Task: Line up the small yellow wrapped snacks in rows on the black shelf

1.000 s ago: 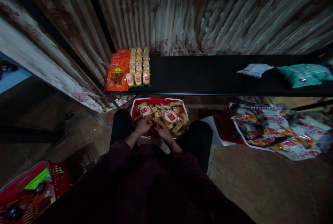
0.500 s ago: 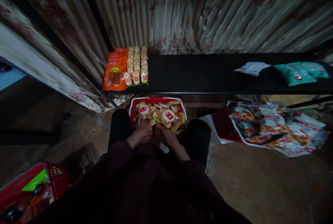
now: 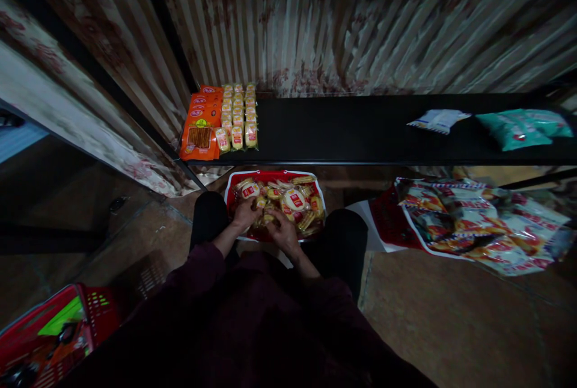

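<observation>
Between my knees stands a red basket with a white rim, filled with small wrapped cakes and round wrapped biscuits in clear film with red labels. My left hand is over the left part of the basket, its fingers closed at a small yellow wrapped cake. To its right, my right hand has its thumb and fingers curled round another wrapped cake, which they partly cover. The two hands are close together but apart.
Ahead runs a black shelf. Orange snack packets and rows of wrapped cakes stand at its left, a white packet and green bags at its right. Baskets flank me, the right one heaped with bags.
Both hands have risen a little from the basket's near side. The left fingers, flat on the packets before, are now curled in, and the right hand has turned inward.
</observation>
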The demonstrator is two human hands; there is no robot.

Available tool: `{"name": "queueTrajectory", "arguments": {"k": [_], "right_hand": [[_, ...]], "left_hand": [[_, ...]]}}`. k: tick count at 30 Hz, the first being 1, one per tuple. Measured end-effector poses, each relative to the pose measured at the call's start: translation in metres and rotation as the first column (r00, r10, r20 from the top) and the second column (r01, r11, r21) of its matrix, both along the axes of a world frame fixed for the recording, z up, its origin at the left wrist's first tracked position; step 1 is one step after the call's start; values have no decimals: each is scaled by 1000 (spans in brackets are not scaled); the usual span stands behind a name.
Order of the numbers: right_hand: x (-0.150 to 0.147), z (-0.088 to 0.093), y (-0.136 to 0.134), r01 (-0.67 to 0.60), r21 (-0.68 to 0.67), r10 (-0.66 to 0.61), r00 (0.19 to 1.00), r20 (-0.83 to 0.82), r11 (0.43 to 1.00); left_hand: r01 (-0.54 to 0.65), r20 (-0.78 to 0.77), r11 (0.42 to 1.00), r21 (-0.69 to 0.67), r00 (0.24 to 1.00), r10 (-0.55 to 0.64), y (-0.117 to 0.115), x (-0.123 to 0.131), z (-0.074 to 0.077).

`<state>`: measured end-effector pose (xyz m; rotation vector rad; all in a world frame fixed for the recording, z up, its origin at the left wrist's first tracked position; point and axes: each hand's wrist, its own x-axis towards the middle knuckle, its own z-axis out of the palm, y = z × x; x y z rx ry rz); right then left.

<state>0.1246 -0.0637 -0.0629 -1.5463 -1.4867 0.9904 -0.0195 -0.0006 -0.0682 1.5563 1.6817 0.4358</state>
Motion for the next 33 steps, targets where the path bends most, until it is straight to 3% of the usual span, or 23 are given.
{"name": "queueTrajectory", "arguments": {"k": [5, 12, 14, 19, 22, 26, 30, 33], "right_hand": [[-1, 7, 12, 74, 58, -73, 997, -21, 996], [5, -9, 16, 114, 121, -107, 992, -62, 986], [5, -14, 13, 136, 117, -128, 989, -69, 984], [1, -14, 8, 174, 123, -162, 982, -97, 977], [2, -13, 7, 186, 130, -173, 979, -102, 974], [5, -18, 5, 141, 127, -129, 987, -100, 982], [4, -20, 3, 123, 106, -108, 985, -137, 987], [2, -15, 3, 150, 38, -137, 959, -247, 988]], "left_hand": [[-187, 315, 982, 21, 934, 171, 10, 8, 3], [-330, 644, 936, -125, 690, 329, 8, 15, 12], [-342, 650, 932, -116, 684, 332, 7, 14, 17], [-342, 572, 939, 32, 777, 263, 6, 12, 33], [-360, 575, 933, 12, 766, 288, 4, 14, 35], [-435, 665, 888, -148, 621, 415, -2, 20, 34], [-480, 680, 777, -407, 408, 609, -7, 26, 37], [-471, 665, 710, -524, 294, 686, -10, 29, 38]]}}
